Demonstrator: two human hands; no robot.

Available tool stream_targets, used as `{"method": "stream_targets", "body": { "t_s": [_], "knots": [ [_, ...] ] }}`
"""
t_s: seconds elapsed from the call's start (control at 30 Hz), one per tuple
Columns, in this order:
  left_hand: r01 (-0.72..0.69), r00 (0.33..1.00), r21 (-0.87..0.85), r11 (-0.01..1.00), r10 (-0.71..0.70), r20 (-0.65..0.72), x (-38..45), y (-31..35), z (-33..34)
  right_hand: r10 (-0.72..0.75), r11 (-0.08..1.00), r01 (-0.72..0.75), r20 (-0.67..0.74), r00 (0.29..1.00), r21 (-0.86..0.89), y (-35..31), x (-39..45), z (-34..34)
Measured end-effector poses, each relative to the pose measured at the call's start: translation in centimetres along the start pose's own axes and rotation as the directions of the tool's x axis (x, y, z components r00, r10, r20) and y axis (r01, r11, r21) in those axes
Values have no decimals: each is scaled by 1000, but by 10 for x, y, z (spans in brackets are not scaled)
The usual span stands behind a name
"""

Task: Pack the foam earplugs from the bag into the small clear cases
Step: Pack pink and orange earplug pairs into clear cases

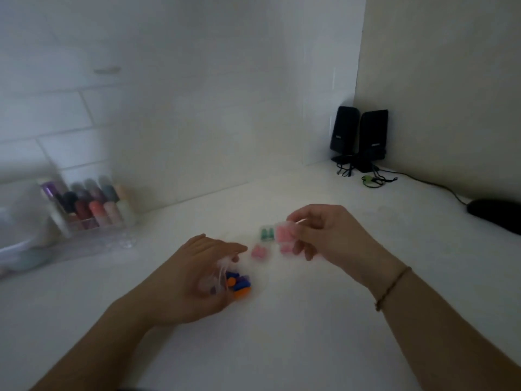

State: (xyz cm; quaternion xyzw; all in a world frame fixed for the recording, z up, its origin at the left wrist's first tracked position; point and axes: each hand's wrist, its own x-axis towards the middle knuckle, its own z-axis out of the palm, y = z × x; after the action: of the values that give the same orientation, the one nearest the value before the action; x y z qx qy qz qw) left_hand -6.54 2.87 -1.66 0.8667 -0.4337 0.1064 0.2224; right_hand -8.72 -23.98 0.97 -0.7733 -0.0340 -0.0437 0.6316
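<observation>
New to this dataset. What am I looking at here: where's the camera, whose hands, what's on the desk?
There is no robot here. One wide-angle camera worn on a person's head looks forward and down at their two bare hands over a white desk.

The left hand grips a clear plastic bag of loose foam earplugs, orange, blue and purple. The right hand holds up a small clear case with pink earplugs; the blur hides whether it is closed.

On the desk between the hands lie a case with green earplugs and another pink-filled case.

Off to the side: a clear organiser of nail polish bottles on the left, and two black speakers in the far corner.
</observation>
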Motion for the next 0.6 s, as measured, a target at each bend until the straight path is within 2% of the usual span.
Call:
{"method": "stream_targets", "body": {
  "t_s": [0.07, 0.13, 0.2, 0.37, 0.47, 0.6],
  "knots": [
    [38, 999, -10, 999, -38, 4, -9, -7, -5, -2, 974, -1, -14, 1000, -226, 7, -2, 22],
    [72, 997, -33, 997, -72, 4, -15, -11, -8, -83, 887, 45, -63, 995, -459, 20, -2, 38],
    [105, 994, -57, 993, -105, 1, -19, -11, -10, -153, 799, 79, -74, 986, -596, 32, -2, 46],
    [263, 964, -202, 943, -249, 92, -12, -9, -12, -169, 705, 105, -23, 985, -702, 34, -2, 48],
    [284, 957, -101, 953, -275, 89, 12, -8, -17, -177, 697, 146, 29, 984, -702, 27, -2, 41],
    [231, 931, 80, 970, -244, 271, 43, -6, -17, -137, 717, 192, 135, 981, -670, 20, -4, 28]
  ]
}}
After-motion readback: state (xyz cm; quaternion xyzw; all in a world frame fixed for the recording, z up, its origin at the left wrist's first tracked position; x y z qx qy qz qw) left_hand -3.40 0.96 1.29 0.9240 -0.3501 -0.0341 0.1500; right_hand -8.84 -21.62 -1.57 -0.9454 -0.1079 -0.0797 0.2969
